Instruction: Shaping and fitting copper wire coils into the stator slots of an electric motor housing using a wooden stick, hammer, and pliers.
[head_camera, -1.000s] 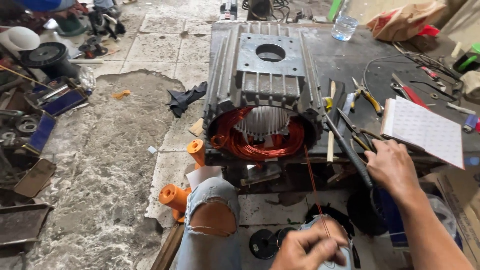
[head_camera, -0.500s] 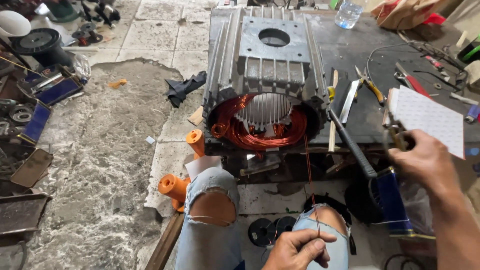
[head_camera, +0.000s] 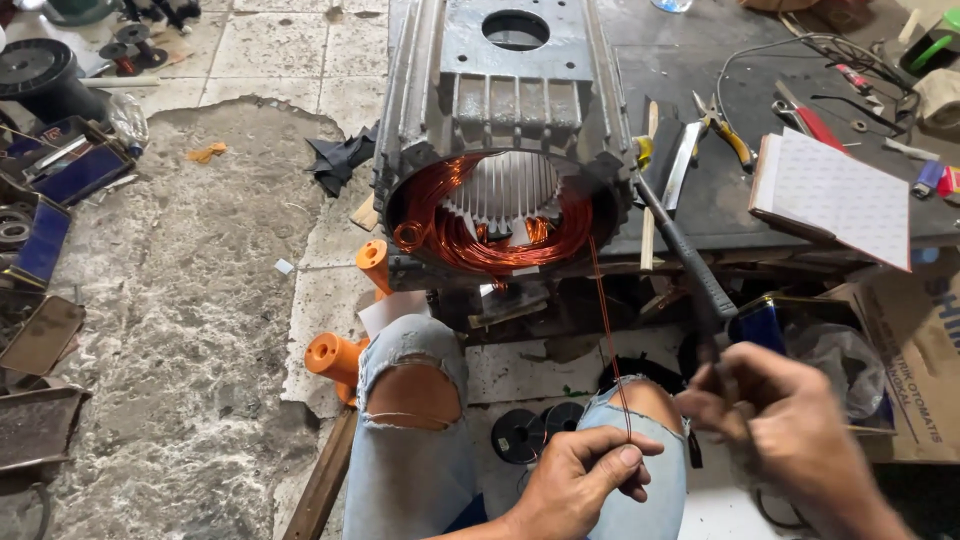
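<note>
On a cracked tiled floor, left hand (head_camera: 575, 485) fingers pinch copper wire (head_camera: 608, 340); right hand (head_camera: 790, 430) blurred, grip unclear.

— What sort of place is it?
— A repair workshop for electric motors. A big grey motor housing (head_camera: 510, 120) lies open on a dark bench (head_camera: 720, 190), its copper windings (head_camera: 480, 225) bare.
— What else shows it?
— Pliers (head_camera: 725, 135), a notebook (head_camera: 835, 195) and loose tools crowd the bench; spools (head_camera: 335, 355) and scrap parts (head_camera: 45, 250) litter the rough concrete floor (head_camera: 170, 300).
</note>
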